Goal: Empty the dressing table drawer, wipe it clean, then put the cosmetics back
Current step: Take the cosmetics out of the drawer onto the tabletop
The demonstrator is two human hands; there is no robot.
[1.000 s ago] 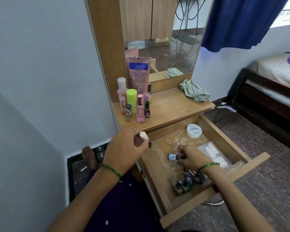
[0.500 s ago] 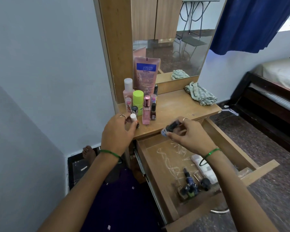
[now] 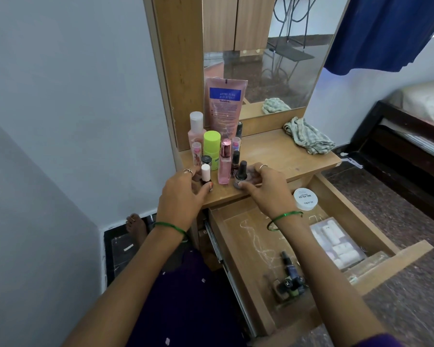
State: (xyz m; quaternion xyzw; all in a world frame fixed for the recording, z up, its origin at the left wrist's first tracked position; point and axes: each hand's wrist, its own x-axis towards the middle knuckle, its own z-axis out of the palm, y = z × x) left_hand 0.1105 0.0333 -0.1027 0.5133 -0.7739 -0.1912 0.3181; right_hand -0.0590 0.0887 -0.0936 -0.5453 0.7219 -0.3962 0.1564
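The wooden drawer [image 3: 376, 269] stands pulled out below the dressing table top [image 3: 286, 156]. My left hand [image 3: 183, 194] holds a white-capped nail polish bottle [image 3: 205, 174] upright on the table top. My right hand [image 3: 266, 189] grips a black-capped nail polish bottle [image 3: 241, 174] standing beside it. Behind them stand several cosmetics: a pink Vaseline tube [image 3: 224, 103], a lime-capped bottle [image 3: 211, 146], a pink perfume bottle [image 3: 224, 161]. In the drawer lie a white round tub [image 3: 305, 199], a clear plastic box [image 3: 336, 244] and a cluster of small bottles [image 3: 290, 279].
A crumpled checked cloth [image 3: 308, 136] lies at the table top's right end, under the mirror [image 3: 263, 51]. A bed [image 3: 416, 116] stands to the right and a blue curtain [image 3: 391, 28] hangs above it. A grey wall runs along the left; a foot [image 3: 135, 225] shows below.
Both hands rose from the drawer to the table top, each carrying a nail polish bottle, and now set them upright at the front of the cosmetics row.
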